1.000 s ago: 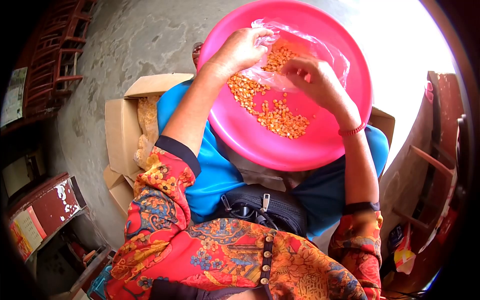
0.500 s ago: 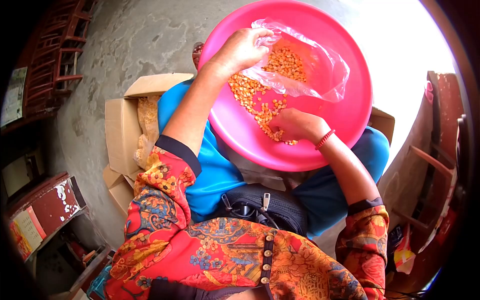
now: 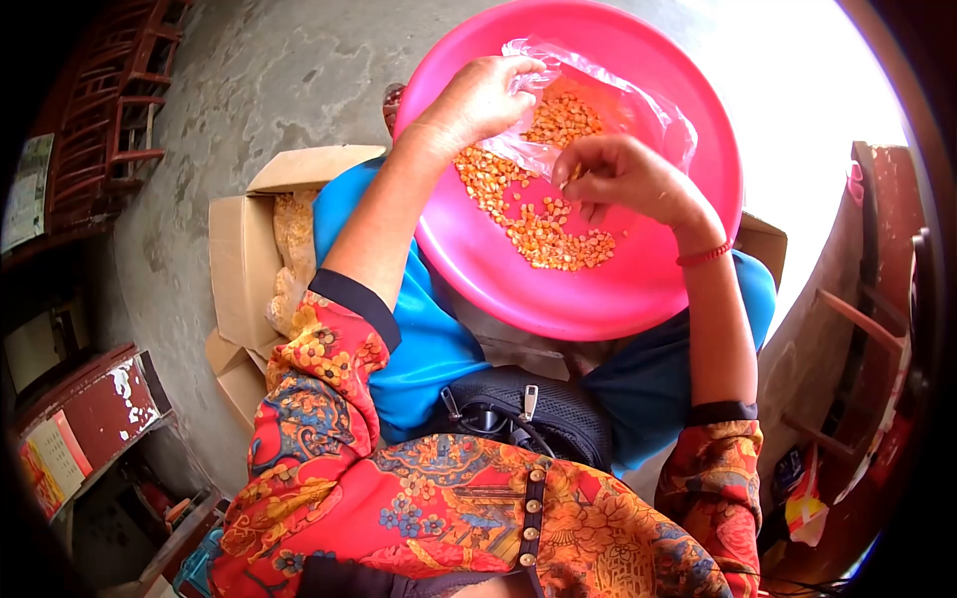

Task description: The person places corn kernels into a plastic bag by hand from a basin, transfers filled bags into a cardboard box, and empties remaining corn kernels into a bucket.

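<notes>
A wide pink plastic basin (image 3: pixel 558 317) rests across my lap. Loose orange corn kernels (image 3: pixel 553 239) lie in its near and left part. Inside the basin a clear plastic bag (image 3: pixel 680 128) lies with its mouth spread, more kernels showing within it. My left hand (image 3: pixel 478 98) is closed on the bag's upper left rim. Over the bag's near edge hovers my right hand (image 3: pixel 638 179), a red bracelet on its wrist. Its fingertips are pinched, with what looks like a corn kernel between them; the palm is hidden.
An open cardboard box (image 3: pixel 242 269) with bagged yellowish contents stands left of my leg. A black bag (image 3: pixel 528 404) sits at my waist. Wooden furniture (image 3: pixel 877 299) stands at the right, a red-brown cabinet (image 3: pixel 95 404) at the left. The floor (image 3: pixel 279 80) is grey concrete.
My right hand has lifted from the loose kernels at the basin's near side and moved up and away from me to the bag's edge. My left hand stays on the bag.
</notes>
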Tool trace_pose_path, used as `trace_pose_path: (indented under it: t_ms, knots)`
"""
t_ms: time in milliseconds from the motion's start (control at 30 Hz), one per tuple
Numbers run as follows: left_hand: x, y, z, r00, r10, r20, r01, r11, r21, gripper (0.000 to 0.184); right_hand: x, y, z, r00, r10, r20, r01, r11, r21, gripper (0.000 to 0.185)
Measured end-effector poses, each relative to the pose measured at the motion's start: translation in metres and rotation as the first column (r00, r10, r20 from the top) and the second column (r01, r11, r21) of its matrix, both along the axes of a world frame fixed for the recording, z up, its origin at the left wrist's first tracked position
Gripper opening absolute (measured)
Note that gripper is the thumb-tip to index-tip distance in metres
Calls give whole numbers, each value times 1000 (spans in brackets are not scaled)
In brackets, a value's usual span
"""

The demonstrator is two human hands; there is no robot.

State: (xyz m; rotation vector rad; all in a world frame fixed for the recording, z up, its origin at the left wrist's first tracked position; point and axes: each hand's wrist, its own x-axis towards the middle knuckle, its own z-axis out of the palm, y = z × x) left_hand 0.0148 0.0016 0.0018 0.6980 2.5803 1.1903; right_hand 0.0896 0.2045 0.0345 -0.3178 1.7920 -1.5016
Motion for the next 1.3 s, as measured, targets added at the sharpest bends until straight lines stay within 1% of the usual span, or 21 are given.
trace_pose_path:
  t_ms: [100,133,200,267,367,400,500,600,700,767,800,867,933,1000,1033,1067,1133,1167,1200,1267,1300]
  knots:
    - [0,1,-1,999,1,-35,-2,1000,-27,38,-9,8,-5,959,-269,-92,260,961,-95,15]
    - [0,1,-1,999,0,-35,-1,1000,-27,38,-10,9,-9,959,-269,-91,260,961,-95,15]
    - [1,1,0,999,2,-32,-3,999,-40,38,-12,9,-14,868,-403,-290,416,909,-16,20]
    - [1,2,2,999,5,-32,-6,999,-44,38,-12,12,-25,870,-390,-303,417,909,25,23]
    - [0,1,0,999,1,-42,-3,999,-38,38,-9,10,-35,687,-256,-680,506,840,196,22]
    - [0,1,1,999,-7,-53,6,1000,-27,39,-9,7,-31,688,-254,-680,505,841,197,22]
    - [1,2,4,997,27,77,-26,1000,-14,38,-4,-3,-11,886,-190,-423,279,947,158,16]
    - [-1,3,1,999,-1,37,0,1000,12,37,7,-27,-15,950,152,-273,-124,986,114,19]
    - [0,4,-2,999,4,-36,-4,1000,3,37,15,-54,-55,828,360,-430,-280,930,238,32]
    - [-1,3,-3,999,9,-50,-9,1000,5,37,12,-67,-80,341,283,-896,77,942,327,49]
    - [0,3,-2,1000,12,-24,-11,1000,21,37,8,-73,-82,339,284,-897,76,942,327,49]
    - [0,2,-2,1000,17,1,-17,999,36,37,1,-83,-86,386,494,-779,255,754,605,56]
    - [0,2,-2,999,18,-33,-17,999,34,38,0,-87,-93,321,414,-852,247,832,497,57]
    - [0,3,-1,998,15,-54,-14,999,29,38,8,-91,-96,413,545,-730,247,704,666,51]
    - [1,3,0,997,10,-76,-8,1000,22,38,10,-86,-110,381,359,-852,178,876,449,37]
    - [1,2,2,997,12,-75,-10,1000,23,38,15,-82,-124,381,360,-851,176,876,450,37]
    - [2,3,5,997,11,-70,-11,1000,-10,38,30,-81,-118,343,639,-688,-55,745,665,21]
    - [2,3,5,997,10,-71,-11,1000,-10,38,41,-77,-99,337,765,-549,-70,602,796,13]
    - [2,2,3,997,4,-81,-5,1000,-9,38,42,-75,-92,338,765,-549,-69,602,796,13]
    - [1,2,1,996,-5,-91,4,1000,-11,38,43,-66,-86,179,946,-272,-182,303,935,12]
    - [1,2,1,996,-3,-85,2,1000,-18,38,42,-47,-123,-106,843,-528,-49,526,849,19]
